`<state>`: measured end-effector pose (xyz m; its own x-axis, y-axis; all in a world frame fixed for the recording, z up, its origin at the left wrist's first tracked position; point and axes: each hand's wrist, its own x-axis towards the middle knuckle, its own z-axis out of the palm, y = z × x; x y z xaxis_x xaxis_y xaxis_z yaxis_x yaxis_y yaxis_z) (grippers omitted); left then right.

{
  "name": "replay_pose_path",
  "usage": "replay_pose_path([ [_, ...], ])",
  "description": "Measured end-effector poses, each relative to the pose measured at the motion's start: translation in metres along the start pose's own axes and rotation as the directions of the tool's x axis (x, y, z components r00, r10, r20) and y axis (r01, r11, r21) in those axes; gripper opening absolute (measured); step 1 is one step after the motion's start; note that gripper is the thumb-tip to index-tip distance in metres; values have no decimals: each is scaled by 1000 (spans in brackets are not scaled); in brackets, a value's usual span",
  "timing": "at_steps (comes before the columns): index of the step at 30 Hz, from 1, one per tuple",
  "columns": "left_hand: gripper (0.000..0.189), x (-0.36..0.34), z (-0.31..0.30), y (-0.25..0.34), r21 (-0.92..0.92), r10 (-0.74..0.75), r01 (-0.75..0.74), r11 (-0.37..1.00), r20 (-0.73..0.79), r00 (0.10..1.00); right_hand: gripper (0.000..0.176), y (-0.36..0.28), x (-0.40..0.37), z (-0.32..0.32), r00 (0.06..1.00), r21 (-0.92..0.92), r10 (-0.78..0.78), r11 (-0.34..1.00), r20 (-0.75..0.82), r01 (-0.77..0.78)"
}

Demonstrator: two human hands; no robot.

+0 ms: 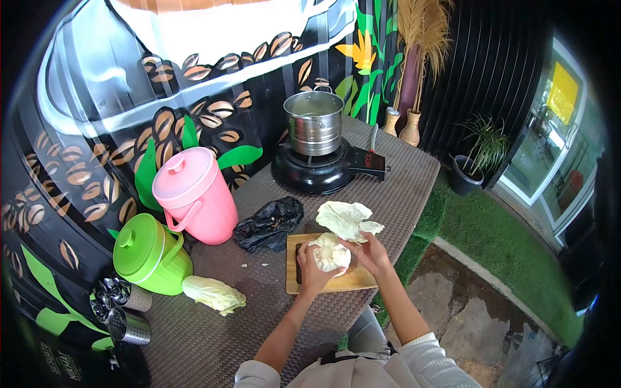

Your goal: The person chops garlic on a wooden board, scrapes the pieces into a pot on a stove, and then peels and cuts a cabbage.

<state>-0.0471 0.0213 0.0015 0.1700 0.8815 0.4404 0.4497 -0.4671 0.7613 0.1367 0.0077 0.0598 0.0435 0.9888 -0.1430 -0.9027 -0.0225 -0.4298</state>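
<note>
My left hand (313, 270) is closed around the side of a pale round cabbage (332, 253), held over a wooden cutting board (359, 280). My right hand (369, 253) grips a large loose-looking cabbage leaf (346, 220) that sticks out past the board's far edge. Whether this leaf is still joined to the head is hidden by my fingers. Along the board's left side lies a dark, narrow object (299, 264), partly covered by my left hand. Left of the board, a long napa cabbage (213, 294) rests on the table.
A steel pot (314, 123) stands on a black portable gas stove (310, 173) at the back. A crumpled black plastic bag (270, 223), a pink lidded jug (197, 194), a green lidded jug (153, 254) and metal utensil holders (129, 325) line the table's left.
</note>
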Motion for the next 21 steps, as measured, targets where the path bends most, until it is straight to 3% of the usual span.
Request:
replay_pose_path([
  [9,88,-1,-17,14,97,68,-74,992,70,995,38,2,3,-10,999,-75,33,997,-38,-36],
  [11,87,-3,-21,13,98,69,-74,992,52,996,38,1,3,-4,999,-204,-6,979,-43,-3],
  [15,91,2,-33,-1,138,-99,82,987,120,988,38,13,18,-11,999,-306,-29,951,27,35],
  [18,95,9,-35,-8,136,-124,97,986,199,972,37,17,37,-8,998,-355,42,935,56,-20],
  [20,97,11,-37,-10,146,-107,74,986,231,967,40,22,57,-15,974,-301,209,927,-86,-226],
  [21,96,12,-39,-13,161,-109,66,985,273,956,40,21,63,-14,974,-300,210,927,-83,-226],
])
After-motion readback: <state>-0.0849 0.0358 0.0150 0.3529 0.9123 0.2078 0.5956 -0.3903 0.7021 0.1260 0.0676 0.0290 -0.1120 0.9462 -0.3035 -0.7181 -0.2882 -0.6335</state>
